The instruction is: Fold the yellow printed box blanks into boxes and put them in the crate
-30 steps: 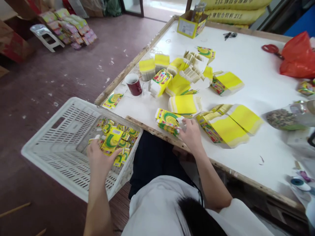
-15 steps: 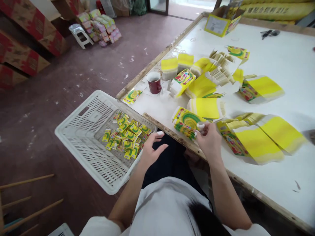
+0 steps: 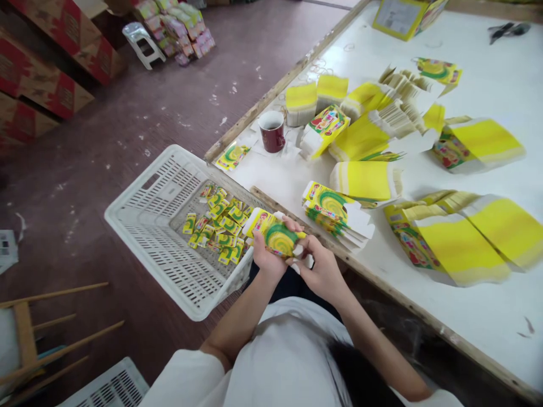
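Note:
Both my hands hold one flat yellow-and-green carton blank (image 3: 275,236) over my lap, just below the table's edge. My left hand (image 3: 266,255) grips its lower left side. My right hand (image 3: 319,267) pinches its right end. A short stack of the same blanks (image 3: 331,210) lies on the white table (image 3: 475,316) right beside my right hand. To my left a white slotted plastic crate (image 3: 156,243) holds several small folded yellow-green boxes (image 3: 218,226).
Bundles of yellow blanks (image 3: 365,181) and larger yellow stacks (image 3: 458,237) cover the table's middle. A dark red mug (image 3: 272,131) stands near its left edge. Cardboard cartons (image 3: 46,62), a white stool (image 3: 143,44) and wooden chair legs (image 3: 51,333) stand on the floor.
My left hand left the crate and came up to my lap. My right hand drew one blank off the stack, and now both hands hold it.

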Tool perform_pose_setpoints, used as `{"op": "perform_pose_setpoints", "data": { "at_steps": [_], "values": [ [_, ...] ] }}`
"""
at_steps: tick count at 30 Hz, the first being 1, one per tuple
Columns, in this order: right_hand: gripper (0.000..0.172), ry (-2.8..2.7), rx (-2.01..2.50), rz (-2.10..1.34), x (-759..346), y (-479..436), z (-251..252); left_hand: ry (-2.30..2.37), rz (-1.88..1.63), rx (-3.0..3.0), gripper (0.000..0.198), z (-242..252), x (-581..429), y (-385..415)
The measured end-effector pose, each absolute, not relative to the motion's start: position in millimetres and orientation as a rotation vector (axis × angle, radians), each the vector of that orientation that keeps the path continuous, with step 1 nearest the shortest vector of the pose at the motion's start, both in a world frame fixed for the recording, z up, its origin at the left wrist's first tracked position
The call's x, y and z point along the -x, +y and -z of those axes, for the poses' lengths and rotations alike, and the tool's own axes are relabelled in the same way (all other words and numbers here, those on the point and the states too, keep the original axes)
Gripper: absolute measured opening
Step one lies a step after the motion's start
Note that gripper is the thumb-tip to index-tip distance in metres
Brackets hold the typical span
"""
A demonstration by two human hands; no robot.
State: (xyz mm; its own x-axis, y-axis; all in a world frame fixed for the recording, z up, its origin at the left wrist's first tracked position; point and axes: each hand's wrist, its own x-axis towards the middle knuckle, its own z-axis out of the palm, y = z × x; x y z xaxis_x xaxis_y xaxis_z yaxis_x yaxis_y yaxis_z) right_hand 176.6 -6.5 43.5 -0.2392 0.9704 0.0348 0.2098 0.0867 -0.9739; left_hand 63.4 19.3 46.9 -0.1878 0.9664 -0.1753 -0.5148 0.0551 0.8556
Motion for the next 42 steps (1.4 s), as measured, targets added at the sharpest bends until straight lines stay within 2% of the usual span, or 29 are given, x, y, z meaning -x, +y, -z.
{"op": "perform_pose_setpoints", "data": {
  "at_steps": [4, 8, 14, 20, 25, 29, 34, 35, 38, 41, 42],
  "values": [
    [0.027, -1.489, 1.161, -1.364, -172, -10, -46, 1.038, -1.587, -0.508, 0.065, -48, -64, 22],
    [0.032, -1.528, 1.179, -1.343, -169, -11, -41, 1.05, -1.631, -0.479, 0.067, -39, -64, 20],
    [0.022, -1.506, 1.231, -1.242, -184, -7, -34, 1.096, -1.548, -0.678, 0.077, -41, -58, 9],
    [0.016, -1.462, 1.219, -1.192, -198, -5, -35, 1.079, -1.63, -0.581, 0.037, -34, -62, 5],
    [0.008, -1.638, 1.226, -0.939, -218, 0, -45, 1.037, -1.475, -0.727, 0.048, -36, -35, 14],
    [0.021, -1.917, 1.134, -0.734, -244, 6, -50, 0.916, -1.254, -1.108, 0.072, -52, 6, 20],
    [0.031, -2.17, 0.985, -0.643, -244, 1, -43, 1.071, -0.523, -1.536, 0.112, -52, -1, 11],
    [0.031, -2.175, 0.988, -0.61, -242, -1, -41, 1.115, -0.427, -1.555, 0.111, -49, -8, 8],
    [0.029, -1.987, 1.15, -0.529, -237, -8, -33, 1.207, -0.396, -1.54, 0.09, -40, -23, -1],
    [0.064, -1.575, 1.285, -0.713, -231, -15, -22, 1.261, -0.537, -1.584, 0.08, -36, -28, -7],
    [0.068, -1.457, 1.275, -0.861, -227, -16, -18, 1.261, -0.575, -1.613, 0.08, -35, -29, -9]
  ]
}}
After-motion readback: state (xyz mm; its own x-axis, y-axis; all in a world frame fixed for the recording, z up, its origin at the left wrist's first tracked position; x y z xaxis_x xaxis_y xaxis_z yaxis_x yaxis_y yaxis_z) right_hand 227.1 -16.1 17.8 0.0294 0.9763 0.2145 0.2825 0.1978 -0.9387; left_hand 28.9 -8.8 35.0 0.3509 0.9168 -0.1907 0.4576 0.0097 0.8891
